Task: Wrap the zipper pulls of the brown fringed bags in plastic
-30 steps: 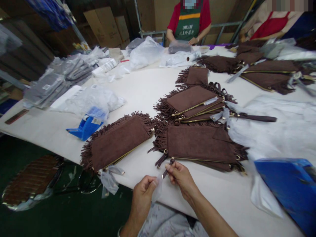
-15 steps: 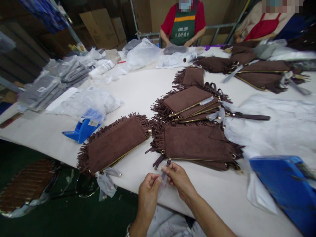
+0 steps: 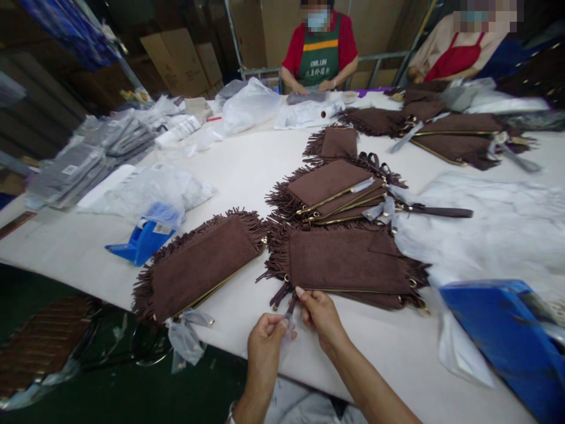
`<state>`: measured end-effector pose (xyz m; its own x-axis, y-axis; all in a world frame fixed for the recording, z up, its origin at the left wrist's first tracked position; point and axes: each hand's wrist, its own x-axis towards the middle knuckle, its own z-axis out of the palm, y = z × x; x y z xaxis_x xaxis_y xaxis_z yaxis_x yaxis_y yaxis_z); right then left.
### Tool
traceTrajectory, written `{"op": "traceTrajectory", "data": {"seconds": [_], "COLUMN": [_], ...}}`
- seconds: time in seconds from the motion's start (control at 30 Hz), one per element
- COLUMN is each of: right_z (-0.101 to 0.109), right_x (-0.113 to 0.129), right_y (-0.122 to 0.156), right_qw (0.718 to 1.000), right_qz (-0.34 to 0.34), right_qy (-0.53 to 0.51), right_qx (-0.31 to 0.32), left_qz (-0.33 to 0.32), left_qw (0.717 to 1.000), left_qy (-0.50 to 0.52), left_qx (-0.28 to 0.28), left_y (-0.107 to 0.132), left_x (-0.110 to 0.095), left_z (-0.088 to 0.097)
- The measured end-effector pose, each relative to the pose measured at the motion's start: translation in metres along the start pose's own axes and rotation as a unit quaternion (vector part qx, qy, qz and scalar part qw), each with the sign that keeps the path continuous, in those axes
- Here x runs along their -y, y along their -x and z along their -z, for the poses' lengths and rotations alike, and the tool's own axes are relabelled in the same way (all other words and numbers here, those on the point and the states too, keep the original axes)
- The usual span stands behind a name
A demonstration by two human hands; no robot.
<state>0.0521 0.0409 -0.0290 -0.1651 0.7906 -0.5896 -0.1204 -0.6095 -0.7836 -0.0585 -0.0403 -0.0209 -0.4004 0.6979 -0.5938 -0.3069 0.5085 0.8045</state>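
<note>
A brown fringed clutch bag [image 3: 344,259] lies flat at the table's front edge, its gold zipper towards me. From its near left corner hangs a thin brown zipper pull [image 3: 292,303], partly inside a clear plastic wrap [image 3: 286,348]. My left hand [image 3: 265,347] is closed, pinching the wrapped lower end between thumb and fingers. Closed too, my right hand [image 3: 321,318] pinches the pull's upper end, close against the zipper. To the left rests a second fringed clutch [image 3: 205,265], with a plastic-wrapped pull [image 3: 185,338] drooping over the edge.
Stacked brown clutches [image 3: 335,185] lie behind. A blue tape dispenser [image 3: 143,241] stands left, near plastic bags [image 3: 172,185] and grey wrapped packs [image 3: 70,168]. White sheeting [image 3: 494,224] and a blue bin [image 3: 498,335] are at right. Two people [image 3: 324,56] work across the table.
My right fingers have shifted slightly up the pull towards the zipper, while my left hand keeps the wrapped end. The whole view has moved slightly.
</note>
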Motion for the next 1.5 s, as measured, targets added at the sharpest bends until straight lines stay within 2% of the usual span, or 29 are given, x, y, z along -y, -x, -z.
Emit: {"op": "traceTrajectory", "data": {"seconds": [0.23, 0.37, 0.5, 0.9, 1.0, 1.07, 1.17, 1.23, 1.33, 1.5], "right_z": [0.005, 0.006, 0.004, 0.006, 0.012, 0.016, 0.022, 0.023, 0.022, 0.019], "right_x": [-0.006, -0.005, -0.004, -0.007, -0.008, -0.009, -0.009, -0.010, -0.013, -0.013], "right_y": [-0.003, -0.004, -0.003, -0.004, 0.003, 0.010, 0.020, 0.021, 0.018, 0.016], "right_qw": [0.999, 0.998, 0.998, 0.999, 0.999, 0.997, 0.979, 0.969, 0.977, 0.992], "right_qz": [-0.037, -0.045, -0.033, -0.008, 0.030, 0.066, 0.129, 0.143, 0.106, 0.041], "right_qy": [-0.035, -0.033, -0.049, -0.042, -0.005, 0.048, 0.156, 0.199, 0.183, 0.111], "right_qx": [0.008, 0.007, 0.000, 0.006, 0.023, 0.010, -0.027, -0.021, 0.005, 0.031], "left_qz": [-0.011, -0.028, -0.018, -0.040, -0.053, -0.062, -0.085, -0.103, -0.113, -0.090], "left_qw": [0.999, 0.999, 0.999, 0.997, 0.996, 0.995, 0.995, 0.993, 0.991, 0.995], "left_qy": [0.017, -0.007, -0.002, -0.049, -0.058, -0.054, -0.041, -0.049, -0.061, -0.032], "left_qx": [-0.027, -0.029, -0.033, -0.036, -0.046, -0.050, -0.045, -0.043, -0.041, -0.019], "left_y": [-0.010, -0.011, -0.007, -0.021, -0.020, -0.019, -0.021, -0.023, -0.025, -0.027], "left_x": [0.001, -0.009, -0.019, -0.008, -0.010, -0.010, -0.009, -0.008, -0.007, -0.012], "left_z": [-0.011, -0.022, -0.027, -0.031, -0.034, -0.036, -0.037, -0.037, -0.036, -0.038]}}
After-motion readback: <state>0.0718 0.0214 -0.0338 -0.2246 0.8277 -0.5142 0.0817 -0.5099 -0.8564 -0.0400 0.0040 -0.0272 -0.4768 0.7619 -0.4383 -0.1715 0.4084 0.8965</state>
